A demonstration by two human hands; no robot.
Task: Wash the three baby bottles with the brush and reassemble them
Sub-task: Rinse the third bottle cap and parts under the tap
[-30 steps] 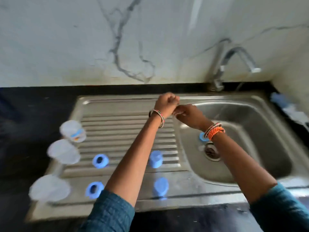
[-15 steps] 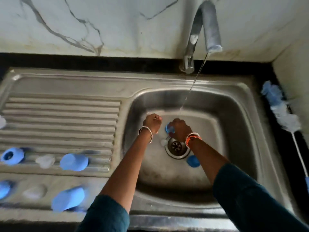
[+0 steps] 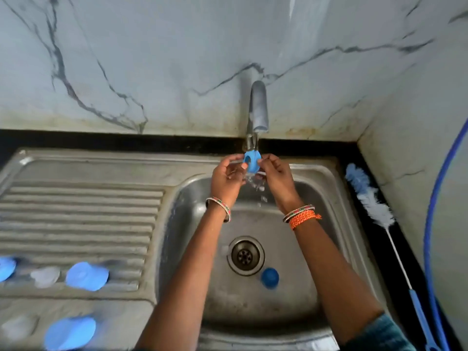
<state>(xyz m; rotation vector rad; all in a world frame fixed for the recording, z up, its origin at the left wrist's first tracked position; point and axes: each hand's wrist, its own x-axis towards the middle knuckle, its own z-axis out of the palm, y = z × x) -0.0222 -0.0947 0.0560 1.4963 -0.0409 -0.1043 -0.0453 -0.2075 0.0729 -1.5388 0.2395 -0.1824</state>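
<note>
Both hands, left (image 3: 226, 176) and right (image 3: 276, 176), pinch the wet ring (image 3: 251, 162) under the tap (image 3: 258, 107); it may slip toward the drain (image 3: 245, 255).

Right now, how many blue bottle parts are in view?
5: a ring held under the tap, a cap in the sink beside the drain, three on the drainboard. More may lie beyond the frame.

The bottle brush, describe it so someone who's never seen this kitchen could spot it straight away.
Find the steel sink, then look to its right at the black counter strip along the wall. The bottle brush lies there, fluffy blue and white head toward the back, thin white stem and blue handle toward the front. It is the only long item; the other blue pieces are small, round parts.
</note>
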